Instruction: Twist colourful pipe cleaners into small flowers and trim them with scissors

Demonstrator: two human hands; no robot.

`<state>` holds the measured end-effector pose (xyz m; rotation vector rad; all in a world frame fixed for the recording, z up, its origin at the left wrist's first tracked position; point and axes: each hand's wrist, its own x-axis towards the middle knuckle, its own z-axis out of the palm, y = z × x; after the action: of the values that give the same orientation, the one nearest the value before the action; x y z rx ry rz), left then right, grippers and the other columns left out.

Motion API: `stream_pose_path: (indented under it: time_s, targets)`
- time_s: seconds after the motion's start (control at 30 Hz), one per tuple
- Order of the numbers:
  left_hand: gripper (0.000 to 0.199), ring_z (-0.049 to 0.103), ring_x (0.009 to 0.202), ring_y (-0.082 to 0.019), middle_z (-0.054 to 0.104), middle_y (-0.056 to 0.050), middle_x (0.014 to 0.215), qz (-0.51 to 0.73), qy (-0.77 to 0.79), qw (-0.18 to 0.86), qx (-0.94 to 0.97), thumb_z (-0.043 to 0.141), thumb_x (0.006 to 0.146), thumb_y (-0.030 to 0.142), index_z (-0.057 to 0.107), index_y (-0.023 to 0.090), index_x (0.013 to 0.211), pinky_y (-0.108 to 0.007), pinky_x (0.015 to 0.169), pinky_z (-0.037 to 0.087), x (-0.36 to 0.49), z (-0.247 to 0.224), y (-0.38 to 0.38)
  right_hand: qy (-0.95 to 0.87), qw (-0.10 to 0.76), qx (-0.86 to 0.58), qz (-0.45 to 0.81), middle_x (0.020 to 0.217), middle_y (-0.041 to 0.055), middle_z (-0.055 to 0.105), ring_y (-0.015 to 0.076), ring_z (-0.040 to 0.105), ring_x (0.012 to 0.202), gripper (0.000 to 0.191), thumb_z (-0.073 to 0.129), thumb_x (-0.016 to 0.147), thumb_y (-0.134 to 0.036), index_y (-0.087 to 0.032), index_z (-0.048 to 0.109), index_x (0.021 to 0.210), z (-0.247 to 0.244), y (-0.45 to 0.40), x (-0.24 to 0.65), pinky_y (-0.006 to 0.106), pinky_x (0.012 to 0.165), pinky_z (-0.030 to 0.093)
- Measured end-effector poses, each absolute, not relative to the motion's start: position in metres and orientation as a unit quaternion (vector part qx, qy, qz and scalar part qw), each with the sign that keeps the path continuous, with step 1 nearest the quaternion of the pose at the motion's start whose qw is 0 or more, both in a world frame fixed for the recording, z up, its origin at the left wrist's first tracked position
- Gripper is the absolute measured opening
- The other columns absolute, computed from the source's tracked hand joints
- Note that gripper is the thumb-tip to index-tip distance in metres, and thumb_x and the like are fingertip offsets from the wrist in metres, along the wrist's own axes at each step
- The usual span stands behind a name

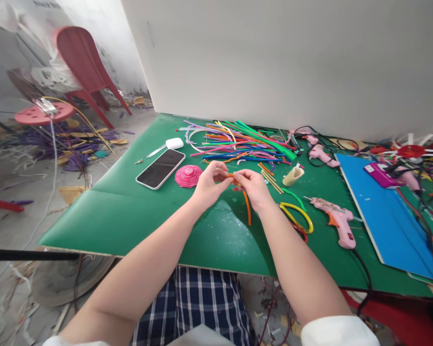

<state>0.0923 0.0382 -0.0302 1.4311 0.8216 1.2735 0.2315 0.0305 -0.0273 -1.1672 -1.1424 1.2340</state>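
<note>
An orange pipe cleaner is pinched between the fingertips of both hands above the green table, one end hanging down. My left hand closes on it from the left, next to a pink ribbed disc. Opposite, my right hand grips the same strip, its fingertips almost touching those of my left hand. Behind both hands lies a pile of colored pipe cleaners. Short tan pieces rest just beyond my right hand.
A phone and white case lie left. Yellow-handled scissors, a pink glue gun, a beige cup and a blue board are on the right. A white panel stands behind the table.
</note>
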Motion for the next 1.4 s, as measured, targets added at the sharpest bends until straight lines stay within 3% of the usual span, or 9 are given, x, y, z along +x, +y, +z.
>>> stream_pose_path:
  time_s: [0.3,0.5,0.63,0.7,0.9,1.07,1.4]
  targets:
    - [0.029,0.064,0.076,-0.016,0.067,-0.003,0.076,0.540,0.376,0.532,0.533,0.069,0.066,0.027,0.061,0.016,0.092,-0.030,0.074,0.049,0.091,-0.033,0.043,-0.524,0.512,-0.504,0.458,0.079,0.0030,0.068,0.0164,0.063,0.073,0.028,0.068,0.065,-0.040,-0.018,0.066,0.082,-0.025,0.029,0.232,0.029,0.064,0.052]
    - [0.027,0.063,0.083,-0.018,0.068,-0.006,0.088,0.531,0.384,0.536,0.532,0.068,0.067,0.030,0.065,0.015,0.089,-0.033,0.080,0.049,0.093,-0.036,0.045,-0.639,0.491,-0.547,0.226,0.076,0.0032,0.067,0.0166,0.061,0.069,0.019,0.058,0.076,-0.035,-0.018,0.066,0.080,-0.025,0.027,0.232,0.029,0.064,0.050]
    - [0.034,0.062,0.069,-0.015,0.067,-0.005,0.076,0.499,0.407,0.585,0.493,0.057,0.076,0.044,0.064,0.014,0.091,-0.030,0.067,0.050,0.092,-0.035,0.045,-0.707,0.472,-0.516,0.108,0.084,0.0044,0.067,0.0175,0.061,0.078,0.016,0.051,0.082,-0.027,-0.020,0.066,0.084,-0.028,0.025,0.232,0.029,0.065,0.049]
    - [0.035,0.062,0.065,-0.014,0.066,-0.004,0.071,0.488,0.398,0.614,0.475,0.060,0.073,0.045,0.064,0.013,0.089,-0.028,0.065,0.050,0.091,-0.034,0.045,-0.732,0.455,-0.500,0.084,0.085,0.0041,0.067,0.0179,0.060,0.080,0.016,0.051,0.082,-0.024,-0.022,0.066,0.084,-0.029,0.024,0.232,0.031,0.070,0.049]
    - [0.033,0.062,0.066,-0.013,0.065,0.000,0.067,0.541,0.371,0.582,0.481,0.071,0.064,0.028,0.064,0.015,0.094,-0.028,0.070,0.051,0.089,-0.034,0.046,-0.661,0.504,-0.517,0.204,0.088,0.0037,0.069,0.0185,0.064,0.079,0.018,0.055,0.079,-0.031,-0.022,0.067,0.089,-0.028,0.026,0.231,0.031,0.067,0.053]
    - [0.031,0.065,0.077,-0.017,0.069,-0.005,0.085,0.543,0.382,0.528,0.531,0.068,0.066,0.024,0.067,0.015,0.095,-0.034,0.080,0.051,0.090,-0.037,0.047,-0.591,0.509,-0.525,0.342,0.082,0.0046,0.070,0.0190,0.065,0.068,0.025,0.060,0.074,-0.039,-0.019,0.068,0.087,-0.028,0.029,0.234,0.033,0.065,0.055]
    - [0.025,0.066,0.084,-0.021,0.070,-0.007,0.090,0.516,0.415,0.462,0.590,0.066,0.068,0.026,0.069,0.015,0.090,-0.038,0.083,0.051,0.091,-0.045,0.049,-0.623,0.481,-0.550,0.278,0.074,0.0034,0.068,0.0182,0.063,0.063,0.021,0.057,0.075,-0.037,-0.019,0.066,0.080,-0.028,0.028,0.234,0.033,0.064,0.052]
